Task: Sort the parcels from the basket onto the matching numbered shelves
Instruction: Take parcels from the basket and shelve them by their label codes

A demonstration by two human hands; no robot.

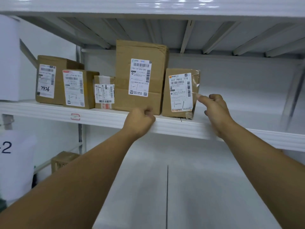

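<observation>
White shelf (pixel 181 128): runs across the view at hand height and carries five brown parcels in one row, all upright, labels to the front.

Tall carton (pixel 140 76): stands in the middle of the row, highest of all. Bears a white label with barcodes and a QR code; printed line too blurred to read.

Far-left carton (pixel 47 80): shows "7436" written by hand in black on its label.

Second carton (pixel 77 89): stands just beside it, partly in front. Handwritten strokes on the label, not readable.

Right-end parcel (pixel 180 93): touches the tall carton, wrapped with clear tape. Reads "507 P802 T70" in print and "1-1" by hand below.

Small box (pixel 104 93): sits between the second carton and the tall one, with red print low down.

Left hand (pixel 140 121): at the shelf edge below the tall carton, fingers curled together into a fist, nothing held.

Right hand (pixel 212 109): forefinger stretched out, its tip on the right edge of the right-end parcel; other fingers loosely bent, gripping nothing.

Paper sheet (pixel 6 147) at far left: shows "2".
</observation>
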